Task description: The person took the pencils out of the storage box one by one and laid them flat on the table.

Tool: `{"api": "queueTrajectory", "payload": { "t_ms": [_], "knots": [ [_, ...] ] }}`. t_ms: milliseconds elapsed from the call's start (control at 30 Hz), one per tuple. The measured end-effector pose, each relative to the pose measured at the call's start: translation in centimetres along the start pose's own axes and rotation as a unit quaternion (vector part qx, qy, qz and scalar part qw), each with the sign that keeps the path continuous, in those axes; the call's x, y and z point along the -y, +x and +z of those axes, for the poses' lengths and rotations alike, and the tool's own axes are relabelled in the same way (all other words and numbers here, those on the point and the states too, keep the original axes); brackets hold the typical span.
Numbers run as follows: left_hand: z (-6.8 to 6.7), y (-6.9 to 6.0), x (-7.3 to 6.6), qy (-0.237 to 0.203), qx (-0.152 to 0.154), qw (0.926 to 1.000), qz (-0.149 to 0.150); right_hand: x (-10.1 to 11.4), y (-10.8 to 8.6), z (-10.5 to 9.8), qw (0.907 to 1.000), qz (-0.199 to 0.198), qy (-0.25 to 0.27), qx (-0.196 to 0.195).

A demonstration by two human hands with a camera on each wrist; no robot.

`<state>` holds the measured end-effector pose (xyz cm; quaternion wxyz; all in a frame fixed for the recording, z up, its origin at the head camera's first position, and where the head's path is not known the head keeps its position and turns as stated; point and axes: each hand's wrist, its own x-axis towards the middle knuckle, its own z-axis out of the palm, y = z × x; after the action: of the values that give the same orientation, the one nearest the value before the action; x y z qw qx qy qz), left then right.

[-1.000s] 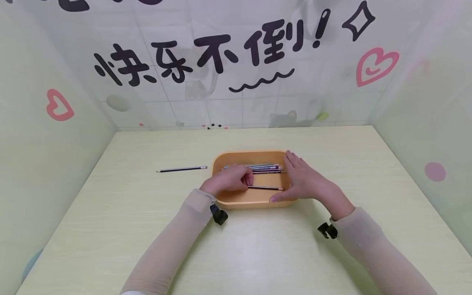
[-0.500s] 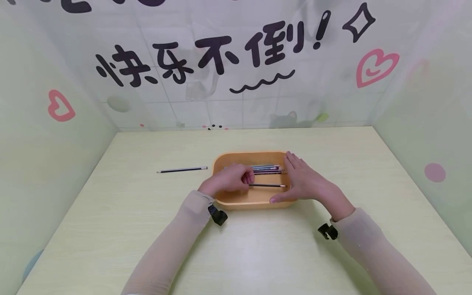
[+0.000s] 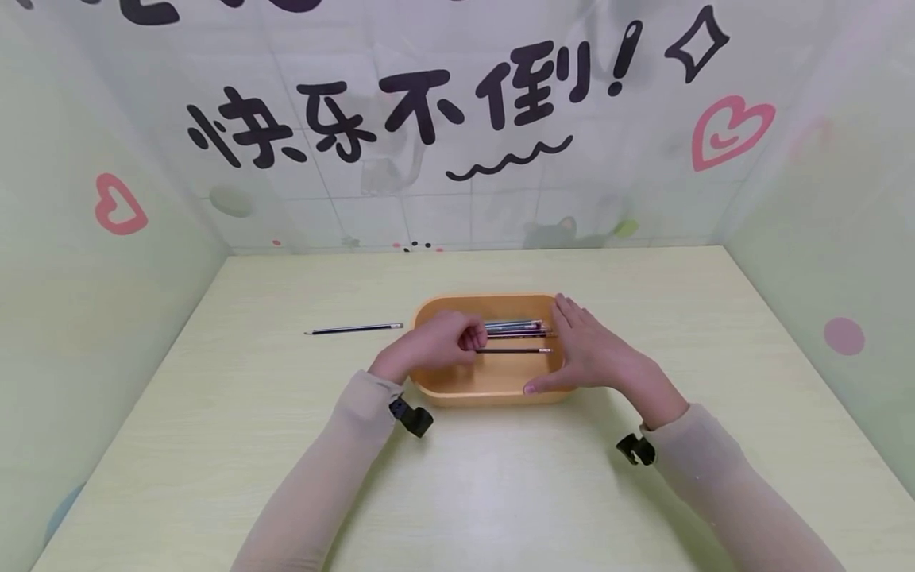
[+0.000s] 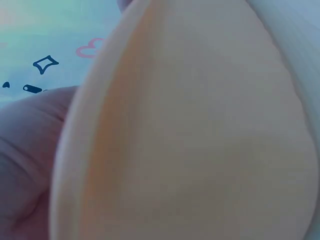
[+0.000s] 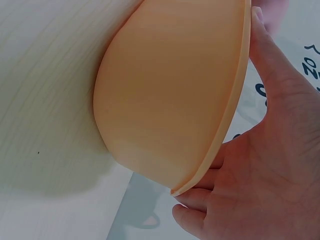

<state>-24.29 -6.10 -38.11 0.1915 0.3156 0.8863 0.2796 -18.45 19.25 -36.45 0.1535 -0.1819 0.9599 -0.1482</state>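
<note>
My head camera looks forward and down from above the near side of the orange bin, far enough back to include its surrounding table and the printed wall behind it. My left-wrist camera sits close to the bin's near outer side, rolled sideways, sharing the outlined star with the head view. My right-wrist camera, also close, rolls oppositely; it and the head view share my right hand at the bin's right end.

Lettering "快乐不倒!", on wall
</note>
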Motion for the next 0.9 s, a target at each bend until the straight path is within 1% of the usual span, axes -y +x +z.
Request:
{"api": "queueTrajectory", "payload": {
  "t_ms": [200, 333, 433, 533, 733, 900],
  "knots": [
    [-0.4, -0.5, -0.1, -0.010, -0.011, 0.9999, -0.001, -0.1, 0.0, 0.0, 1.0000, -0.001, 0.004, -0.001],
    [-0.6, -0.8, 0.1, -0.011, -0.027, 0.9995, 0.015, -0.1, 0.1, 0.1, 1.0000, 0.000, 0.005, -0.001],
    [-0.8, -1.0, 0.1, -0.013, -0.040, 0.9985, 0.035, -0.1, 0.1, 0.1, 1.0000, 0.000, 0.006, -0.003],
    [-1.1, -1.3, 0.0, -0.025, -0.052, 0.9970, 0.050, -0.1, 0.1, 0.1, 1.0000, -0.002, 0.006, -0.004],
    [-1.6, -1.8, -0.4, -0.041, -0.064, 0.9956, 0.054, 0.0, 0.1, 0.1, 1.0000, -0.006, 0.005, -0.003],
    [-2.2, -2.4, -0.6, -0.046, -0.079, 0.9938, 0.064, 0.0, 0.0, -0.1, 1.0000, -0.003, -0.001, -0.003]
  ]
}}
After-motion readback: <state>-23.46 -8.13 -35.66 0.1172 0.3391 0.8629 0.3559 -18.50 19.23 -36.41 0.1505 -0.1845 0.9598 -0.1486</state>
